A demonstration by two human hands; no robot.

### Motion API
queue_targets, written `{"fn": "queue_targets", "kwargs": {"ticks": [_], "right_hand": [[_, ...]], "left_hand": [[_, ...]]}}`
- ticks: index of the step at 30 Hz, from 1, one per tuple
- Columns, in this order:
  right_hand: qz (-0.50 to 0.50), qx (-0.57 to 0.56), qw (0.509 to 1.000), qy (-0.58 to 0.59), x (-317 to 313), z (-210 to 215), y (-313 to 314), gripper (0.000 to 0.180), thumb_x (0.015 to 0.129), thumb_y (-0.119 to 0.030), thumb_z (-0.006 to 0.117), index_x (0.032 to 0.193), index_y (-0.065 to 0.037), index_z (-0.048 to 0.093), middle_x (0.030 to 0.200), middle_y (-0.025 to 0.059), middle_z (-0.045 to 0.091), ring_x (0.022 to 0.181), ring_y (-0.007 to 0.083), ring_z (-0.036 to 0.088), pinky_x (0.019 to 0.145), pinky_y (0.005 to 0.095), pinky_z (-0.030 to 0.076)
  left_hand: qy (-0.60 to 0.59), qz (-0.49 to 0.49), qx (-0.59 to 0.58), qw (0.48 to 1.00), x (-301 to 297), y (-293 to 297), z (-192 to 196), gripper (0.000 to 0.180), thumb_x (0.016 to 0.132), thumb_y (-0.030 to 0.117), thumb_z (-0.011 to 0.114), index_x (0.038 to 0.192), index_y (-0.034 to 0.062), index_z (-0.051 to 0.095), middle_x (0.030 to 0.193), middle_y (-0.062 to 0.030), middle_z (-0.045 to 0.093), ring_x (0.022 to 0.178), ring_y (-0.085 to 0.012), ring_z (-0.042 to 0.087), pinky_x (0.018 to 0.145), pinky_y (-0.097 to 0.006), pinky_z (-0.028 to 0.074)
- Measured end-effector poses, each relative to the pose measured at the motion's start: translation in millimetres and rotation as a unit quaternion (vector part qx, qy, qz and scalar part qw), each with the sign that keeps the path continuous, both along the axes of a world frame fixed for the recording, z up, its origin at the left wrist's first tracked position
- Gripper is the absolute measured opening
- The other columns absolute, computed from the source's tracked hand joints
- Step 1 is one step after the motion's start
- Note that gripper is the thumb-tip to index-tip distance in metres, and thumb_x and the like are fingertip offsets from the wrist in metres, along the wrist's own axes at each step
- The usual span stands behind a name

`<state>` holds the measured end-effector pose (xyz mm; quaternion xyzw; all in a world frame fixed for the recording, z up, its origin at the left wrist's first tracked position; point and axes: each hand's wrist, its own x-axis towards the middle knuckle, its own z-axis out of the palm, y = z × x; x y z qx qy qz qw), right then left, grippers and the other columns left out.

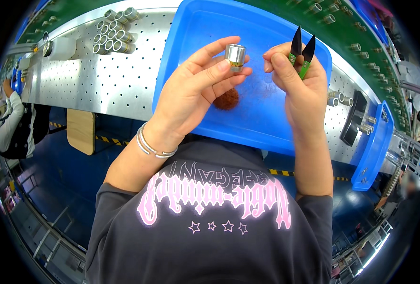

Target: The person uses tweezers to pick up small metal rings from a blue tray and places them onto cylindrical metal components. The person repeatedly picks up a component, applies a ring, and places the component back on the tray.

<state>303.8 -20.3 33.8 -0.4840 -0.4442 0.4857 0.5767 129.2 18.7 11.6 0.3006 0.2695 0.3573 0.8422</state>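
My left hand (198,90) grips a small silver metal cylinder (235,56) with a yellowish band, held upright over a blue plastic tray (191,33). My right hand (299,87) holds a pair of thread snips (301,53) with green handles and black blades, blades apart and pointing up, just right of the cylinder. A small heap of reddish-brown wire clippings (227,99) lies in the tray below my left hand. Silver bangles (152,146) sit on my left wrist.
The tray rests on a perforated metal bench (106,80). A stack of similar silver cylinders (113,33) lies at the back left, a few more (340,98) at the right. A second blue tray (373,146) stands on edge at right. Another person (11,123) sits at far left.
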Motion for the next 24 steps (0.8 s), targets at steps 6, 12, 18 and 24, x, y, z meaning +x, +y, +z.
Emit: {"fn": "queue_targets", "kwargs": {"ticks": [6,12,18,24], "right_hand": [[0.015,0.03,0.994,-0.108,5,-2,-8,0.008,0.082,-0.007,0.062,0.085,0.0,0.064,0.073,0.0012,0.059,0.067,0.0054,0.051,0.057,0.0183,0.038],[0.023,-0.031,0.969,-0.245,19,8,-4,0.012,0.077,-0.008,0.067,0.087,-0.001,0.066,0.072,0.001,0.06,0.068,0.0055,0.051,0.055,0.0193,0.039],[0.133,0.006,0.953,-0.273,28,13,11,0.013,0.077,-0.011,0.065,0.084,-0.001,0.064,0.07,0.0025,0.057,0.067,0.0071,0.051,0.056,0.0208,0.04],[0.062,-0.007,0.971,-0.233,30,6,5,0.012,0.079,-0.012,0.064,0.079,-0.001,0.059,0.069,-0.0005,0.054,0.063,0.0041,0.046,0.053,0.02,0.036]], "left_hand": [[0.021,-0.016,0.036,0.999,-2,2,1,0.05,0.089,0.013,0.054,0.133,0.0012,0.035,0.115,-0.0166,0.055,0.102,-0.0209,0.058,0.09,-0.028,0.047],[0.092,-0.048,0.177,0.979,1,-2,-1,0.052,0.088,0.009,0.054,0.135,0.0015,0.032,0.113,-0.017,0.057,0.102,-0.0199,0.058,0.09,-0.03,0.046],[0.128,-0.127,0.208,0.962,2,-2,4,0.052,0.088,0.009,0.053,0.135,0.0019,0.032,0.111,-0.0173,0.058,0.099,-0.0194,0.059,0.088,-0.03,0.047],[0.062,-0.071,0.049,0.994,0,-2,5,0.047,0.089,0.014,0.054,0.131,0.0027,0.039,0.111,-0.0179,0.058,0.097,-0.0208,0.06,0.086,-0.029,0.049]]}}
